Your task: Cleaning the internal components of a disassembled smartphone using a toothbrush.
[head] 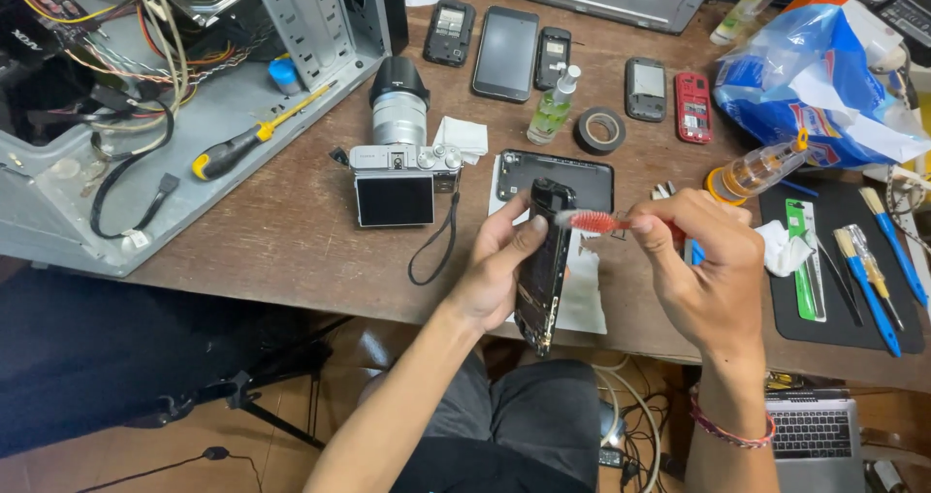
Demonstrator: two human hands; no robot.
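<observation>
Tabletop: a brown wooden tabletop, scratched and worn.
Far left: an open grey metal computer case full of wires, with a yellow and black screwdriver lying in it.
Middle: a silver camera with a long lens, screen up, beside a folded white cloth.
Back row: black phones lying flat, a small red phone, a clear spray bottle standing up, and a roll of black tape.
Front middle: a black phone back cover on white paper.
Right: a blue and white plastic bag, and a black mat holding blue-handled brushes.
</observation>
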